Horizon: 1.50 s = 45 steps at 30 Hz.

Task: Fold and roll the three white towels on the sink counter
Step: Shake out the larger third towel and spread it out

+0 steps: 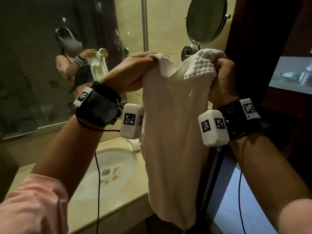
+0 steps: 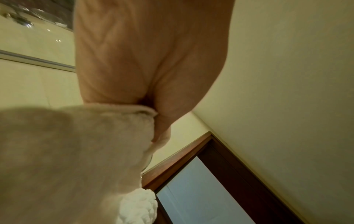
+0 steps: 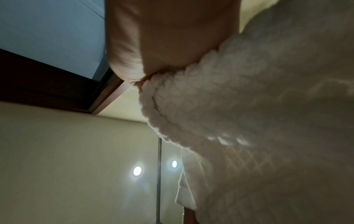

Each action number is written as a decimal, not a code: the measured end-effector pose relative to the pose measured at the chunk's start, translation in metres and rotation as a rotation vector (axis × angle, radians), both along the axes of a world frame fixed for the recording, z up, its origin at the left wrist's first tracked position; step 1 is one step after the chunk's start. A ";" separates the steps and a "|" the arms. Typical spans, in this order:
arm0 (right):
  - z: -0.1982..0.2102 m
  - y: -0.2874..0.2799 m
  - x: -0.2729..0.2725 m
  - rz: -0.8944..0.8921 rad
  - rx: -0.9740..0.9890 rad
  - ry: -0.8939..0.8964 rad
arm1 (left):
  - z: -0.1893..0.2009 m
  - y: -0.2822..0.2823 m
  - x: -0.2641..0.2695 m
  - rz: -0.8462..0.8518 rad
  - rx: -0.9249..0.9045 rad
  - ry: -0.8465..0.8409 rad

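A white waffle-textured towel (image 1: 170, 125) hangs in the air above the sink counter (image 1: 133, 188), lifted to chest height. My left hand (image 1: 135, 71) pinches its top left corner, and my right hand (image 1: 221, 78) grips the bunched top right corner. The cloth droops long and narrow between my wrists, its lower end reaching past the counter's front edge. In the left wrist view the towel (image 2: 72, 159) fills the lower left below my left hand (image 2: 153, 75). The right wrist view shows the towel (image 3: 249, 121) bunched against my right hand (image 3: 172, 45). Another white towel (image 1: 134, 145) lies on the counter behind it, mostly hidden.
An oval basin (image 1: 108, 171) with brownish specks near its drain sits in the counter at the left. A large wall mirror (image 1: 50, 65) reflects a person holding the towel. A round swivel mirror (image 1: 206, 21) hangs on the wall. A dark wooden door frame (image 1: 253, 48) stands right.
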State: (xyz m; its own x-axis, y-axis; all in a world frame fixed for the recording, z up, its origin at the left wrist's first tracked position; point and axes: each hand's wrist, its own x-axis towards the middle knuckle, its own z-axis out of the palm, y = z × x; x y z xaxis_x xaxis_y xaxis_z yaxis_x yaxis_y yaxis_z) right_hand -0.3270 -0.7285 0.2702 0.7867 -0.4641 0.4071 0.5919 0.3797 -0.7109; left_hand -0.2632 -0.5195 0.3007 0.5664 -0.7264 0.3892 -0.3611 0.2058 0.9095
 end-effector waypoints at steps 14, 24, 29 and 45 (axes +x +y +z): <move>-0.013 0.000 0.000 -0.199 -0.054 0.215 | -0.032 0.030 0.029 0.758 0.308 -0.664; -0.034 -0.012 0.026 -0.309 -0.103 0.197 | -0.045 0.072 0.033 0.456 0.678 -0.396; -0.038 -0.012 0.045 -0.330 -0.166 0.170 | -0.053 0.100 0.057 0.463 0.904 -0.448; -0.047 -0.020 0.172 -0.811 -0.979 0.233 | -0.077 0.113 0.190 1.384 0.624 -0.489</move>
State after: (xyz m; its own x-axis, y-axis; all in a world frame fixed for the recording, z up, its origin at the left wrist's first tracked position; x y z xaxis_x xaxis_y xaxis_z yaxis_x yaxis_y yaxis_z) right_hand -0.1551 -0.7481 0.2232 0.5203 -0.4276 0.7392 0.2325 -0.7620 -0.6044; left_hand -0.0728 -0.4068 0.2238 0.8106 0.1114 0.5749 -0.2139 -0.8576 0.4678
